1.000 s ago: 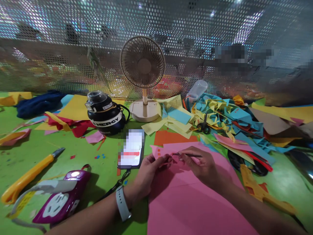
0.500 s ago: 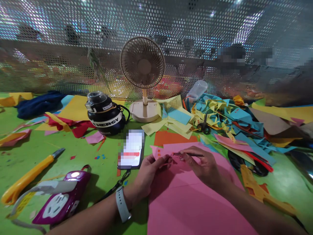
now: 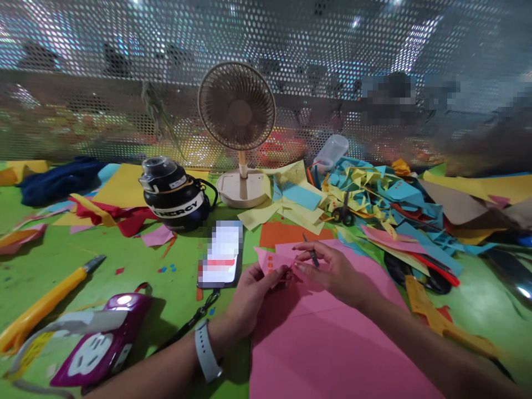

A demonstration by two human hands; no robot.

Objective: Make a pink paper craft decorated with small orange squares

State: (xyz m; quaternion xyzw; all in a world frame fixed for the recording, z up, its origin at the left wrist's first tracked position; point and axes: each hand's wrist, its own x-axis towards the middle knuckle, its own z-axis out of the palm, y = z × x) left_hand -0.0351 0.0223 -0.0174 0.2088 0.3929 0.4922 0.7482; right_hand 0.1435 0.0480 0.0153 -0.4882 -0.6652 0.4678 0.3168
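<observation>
My left hand (image 3: pixel 260 285), with a pale watch band on its wrist, pinches the edge of a pink paper piece (image 3: pixel 262 256) that bears small orange squares. What lies right under its fingertips is too small to make out. Close by on the right, my right hand (image 3: pixel 332 271) keeps slim dark tweezers (image 3: pixel 311 252) tucked between its fingers, tilted upward. Its thumb and index fingertips reach to the left hand's fingertips. Both hands are over a large pink sheet (image 3: pixel 324 343), which partly covers an orange sheet (image 3: pixel 286 235).
A phone (image 3: pixel 220 255) lies left of the hands, with a purple power strip (image 3: pixel 103 338) and a yellow-handled cutter (image 3: pixel 50 305) farther left. Behind stand a black bottle (image 3: pixel 177 194) and a fan (image 3: pixel 236 105). Paper scraps (image 3: pixel 374 194), scissors (image 3: pixel 344 213) and a yellow glue gun (image 3: pixel 444 321) are on the right.
The tweezers have swung from lying level, tip toward the left hand, to standing up between the right hand's fingers. The right fingertips have moved to the left fingertips. The view has shifted slightly.
</observation>
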